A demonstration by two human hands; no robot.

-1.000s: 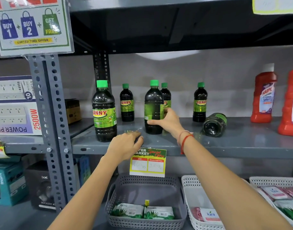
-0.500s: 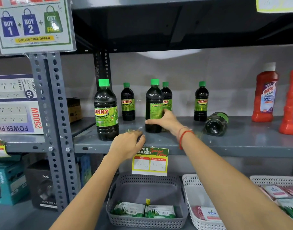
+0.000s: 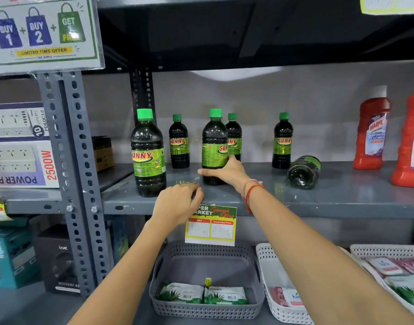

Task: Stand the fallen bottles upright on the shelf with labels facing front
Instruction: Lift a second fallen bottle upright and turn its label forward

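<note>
Dark Sunny bottles with green caps stand on the grey shelf (image 3: 318,202). My right hand (image 3: 227,172) grips the lower part of the upright middle front bottle (image 3: 214,141), whose label is turned partly to the right. My left hand (image 3: 180,201) rests curled on the shelf's front edge, holding nothing. A large bottle (image 3: 148,153) stands at front left with its label forward. Three smaller bottles stand at the back (image 3: 179,141), (image 3: 234,137), (image 3: 282,141). One bottle (image 3: 303,172) lies on its side at the right, its base toward me.
Two red Harpic bottles (image 3: 372,132) stand at the shelf's right end. A price card (image 3: 211,225) hangs from the shelf edge. An upright steel post (image 3: 72,160) bounds the left side. Baskets (image 3: 206,277) with packets sit below, boxes to the left.
The middle front bottle has turned in my right hand, so the Sunny name now shows at its right side. My left hand has stayed on the shelf edge.
</note>
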